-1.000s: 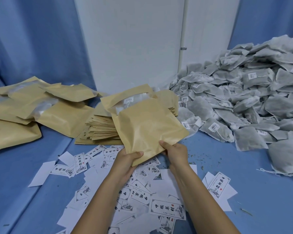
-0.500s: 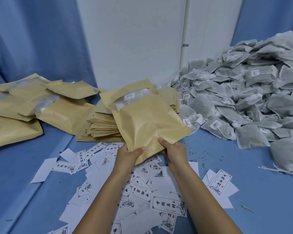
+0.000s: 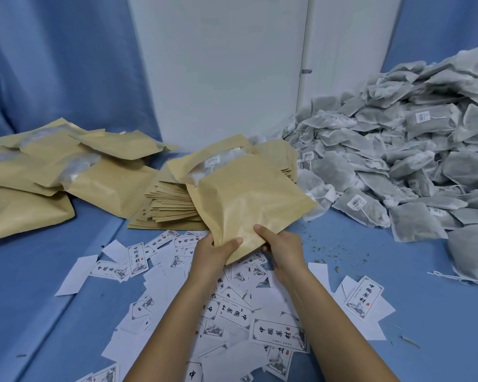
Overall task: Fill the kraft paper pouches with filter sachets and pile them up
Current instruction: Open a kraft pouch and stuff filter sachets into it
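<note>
We see a kraft paper pouch (image 3: pixel 249 205) held over the middle of the work surface, just in front of a stack of flat pouches (image 3: pixel 171 205). Its long axis runs away from the person and leans a little to the left. The closed bottom corner points back toward the wrists, and the open mouth faces the far wall (image 3: pixel 218 64).

The left hand (image 3: pixel 215 255) and the right hand (image 3: pixel 283 249) both grip the near edge, with thumbs curled over the front face and fingers tucked underneath, out of sight. The paper is matte tan and softly creased, and it bulges in the middle. At the mouth the back panel stands higher than the front. A white, gauzy sachet (image 3: pixel 218 166) with a small printed tag shows in the gap.

To the right lies a heap of sachets (image 3: pixel 398 161) — grey-white, pillow-shaped and fibrous, some with barcode tags and loose strings. To the left a pile of filled pouches (image 3: pixel 66 166) lies slumped and puffy, and several have pale mouths showing.

Under the forearms are scattered labels (image 3: pixel 276 332) — thin white rectangles, some printed with black characters and an ink drawing, others blank side up. All of it rests on a smooth blue cloth (image 3: pixel 398 299) flecked with small dry crumbs.
</note>
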The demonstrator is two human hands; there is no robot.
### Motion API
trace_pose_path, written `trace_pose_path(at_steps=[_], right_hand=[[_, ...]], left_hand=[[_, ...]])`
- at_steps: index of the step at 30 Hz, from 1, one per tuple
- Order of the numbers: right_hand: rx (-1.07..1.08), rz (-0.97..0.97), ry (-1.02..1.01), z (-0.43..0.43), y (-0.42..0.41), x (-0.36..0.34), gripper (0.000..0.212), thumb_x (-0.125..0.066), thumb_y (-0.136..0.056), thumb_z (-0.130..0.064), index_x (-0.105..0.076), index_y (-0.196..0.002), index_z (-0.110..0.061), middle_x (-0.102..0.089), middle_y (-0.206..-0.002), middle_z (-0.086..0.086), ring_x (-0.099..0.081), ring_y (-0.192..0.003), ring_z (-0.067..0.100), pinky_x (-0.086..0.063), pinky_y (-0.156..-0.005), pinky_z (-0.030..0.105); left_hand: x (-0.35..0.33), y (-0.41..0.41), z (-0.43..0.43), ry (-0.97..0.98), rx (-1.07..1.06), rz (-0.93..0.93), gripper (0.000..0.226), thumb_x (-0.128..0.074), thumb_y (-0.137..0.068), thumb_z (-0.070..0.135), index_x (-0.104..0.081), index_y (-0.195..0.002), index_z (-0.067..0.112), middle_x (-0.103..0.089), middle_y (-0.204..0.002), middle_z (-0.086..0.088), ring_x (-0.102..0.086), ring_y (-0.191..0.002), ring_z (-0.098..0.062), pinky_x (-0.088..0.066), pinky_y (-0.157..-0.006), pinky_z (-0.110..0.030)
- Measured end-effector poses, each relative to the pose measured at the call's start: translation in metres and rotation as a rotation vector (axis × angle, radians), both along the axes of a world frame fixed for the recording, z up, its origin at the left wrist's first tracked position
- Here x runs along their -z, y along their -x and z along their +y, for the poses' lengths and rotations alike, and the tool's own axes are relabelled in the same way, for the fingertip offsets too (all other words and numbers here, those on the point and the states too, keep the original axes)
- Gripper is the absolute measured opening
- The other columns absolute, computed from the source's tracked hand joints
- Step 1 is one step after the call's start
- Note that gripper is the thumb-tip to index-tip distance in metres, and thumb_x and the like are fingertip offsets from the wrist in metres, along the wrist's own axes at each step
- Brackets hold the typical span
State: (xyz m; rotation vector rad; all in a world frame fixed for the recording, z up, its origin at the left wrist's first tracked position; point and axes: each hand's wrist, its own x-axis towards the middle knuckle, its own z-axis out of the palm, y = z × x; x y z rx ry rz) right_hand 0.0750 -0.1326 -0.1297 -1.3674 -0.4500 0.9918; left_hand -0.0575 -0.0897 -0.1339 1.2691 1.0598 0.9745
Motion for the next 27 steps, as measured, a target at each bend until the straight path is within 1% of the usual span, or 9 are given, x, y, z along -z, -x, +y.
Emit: trace_pose_path(at_steps=[4,7,9,13,16,19,22,25,27], right_hand=[[-0.039,-0.036,-0.028,0.002,0.006,0.001,0.041,-0.079,-0.077,-0.012,-0.044,-0.055,-0.011,-0.045,-0.043,-0.001,-0.041,-0.036,0.012,-0.034,-0.040,0.020],[0.025,-0.087,-0.070,0.003,0.004,0.002,0.040,-0.079,-0.077,-0.011,-0.050,-0.050,-0.014,-0.053,-0.043,-0.005,-0.049,-0.040,0.009,-0.038,-0.041,0.019],[0.039,-0.111,-0.064,0.003,0.006,0.002,0.040,-0.079,-0.076,-0.012,-0.048,-0.051,-0.013,-0.053,-0.048,-0.001,-0.049,-0.044,0.013,-0.036,-0.043,0.020],[-0.050,-0.058,-0.055,0.002,0.007,0.003,0.040,-0.079,-0.077,-0.012,-0.050,-0.051,-0.013,-0.056,-0.050,0.002,-0.049,-0.042,0.011,-0.037,-0.040,0.017],[-0.148,-0.134,-0.016,0.001,0.010,0.004,0.050,-0.080,-0.076,-0.015,-0.039,-0.047,-0.018,-0.050,-0.044,0.001,-0.043,-0.036,0.008,-0.032,-0.039,0.016],[-0.139,-0.124,-0.049,0.002,0.012,0.006,0.036,-0.076,-0.079,-0.009,-0.053,-0.051,-0.012,-0.055,-0.049,0.003,-0.046,-0.042,0.010,-0.038,-0.047,0.018],[-0.085,-0.093,-0.095,0.003,0.011,0.006,0.025,-0.074,-0.079,-0.005,-0.060,-0.058,-0.006,-0.057,-0.050,0.004,-0.046,-0.042,0.012,-0.039,-0.047,0.020],[-0.110,-0.078,-0.099,0.002,0.014,0.008,0.012,-0.073,-0.081,-0.005,-0.067,-0.076,0.003,-0.067,-0.073,0.016,-0.060,-0.060,0.022,-0.050,-0.064,0.031],[-0.149,-0.076,-0.116,0.002,0.018,0.011,0.008,-0.073,-0.081,-0.005,-0.070,-0.083,0.002,-0.073,-0.083,0.013,-0.069,-0.074,0.024,-0.055,-0.073,0.031]], left_hand=[[-0.003,0.000,0.000,0.014,-0.020,-0.026,0.023,-0.074,-0.082,0.013,-0.066,-0.104,0.015,-0.072,-0.093,-0.001,-0.068,-0.083,-0.012,-0.049,-0.062,-0.016],[-0.007,0.005,0.001,0.031,0.058,-0.022,0.021,-0.074,-0.083,0.012,-0.065,-0.101,0.018,-0.073,-0.092,0.001,-0.069,-0.080,-0.010,-0.050,-0.062,-0.016],[-0.007,0.010,0.002,0.036,0.106,0.007,0.020,-0.073,-0.083,0.010,-0.064,-0.097,0.021,-0.072,-0.090,0.003,-0.068,-0.079,-0.009,-0.051,-0.064,-0.017],[-0.006,0.010,0.003,-0.031,0.073,0.111,0.017,-0.068,-0.087,0.010,-0.062,-0.096,0.022,-0.069,-0.086,0.008,-0.065,-0.077,-0.004,-0.047,-0.061,-0.015],[-0.004,0.004,0.003,-0.083,0.007,0.156,0.013,-0.062,-0.092,0.011,-0.061,-0.098,0.022,-0.065,-0.084,0.012,-0.060,-0.076,0.000,-0.042,-0.058,-0.014],[-0.003,0.006,0.005,-0.094,0.035,0.176,0.011,-0.063,-0.092,0.014,-0.064,-0.102,0.017,-0.068,-0.086,0.009,-0.063,-0.078,-0.003,-0.045,-0.063,-0.017],[-0.004,0.012,0.008,-0.010,0.116,0.072,0.014,-0.066,-0.089,0.010,-0.066,-0.103,0.014,-0.073,-0.089,0.002,-0.069,-0.080,-0.010,-0.052,-0.072,-0.022],[-0.002,0.014,0.009,-0.050,0.097,0.120,0.018,-0.066,-0.088,0.004,-0.065,-0.098,0.018,-0.072,-0.085,0.006,-0.068,-0.075,-0.003,-0.050,-0.064,-0.013],[-0.002,0.011,0.006,-0.116,0.082,0.206,0.017,-0.064,-0.089,0.005,-0.065,-0.095,0.021,-0.070,-0.082,0.011,-0.065,-0.073,0.002,-0.047,-0.058,-0.009]])
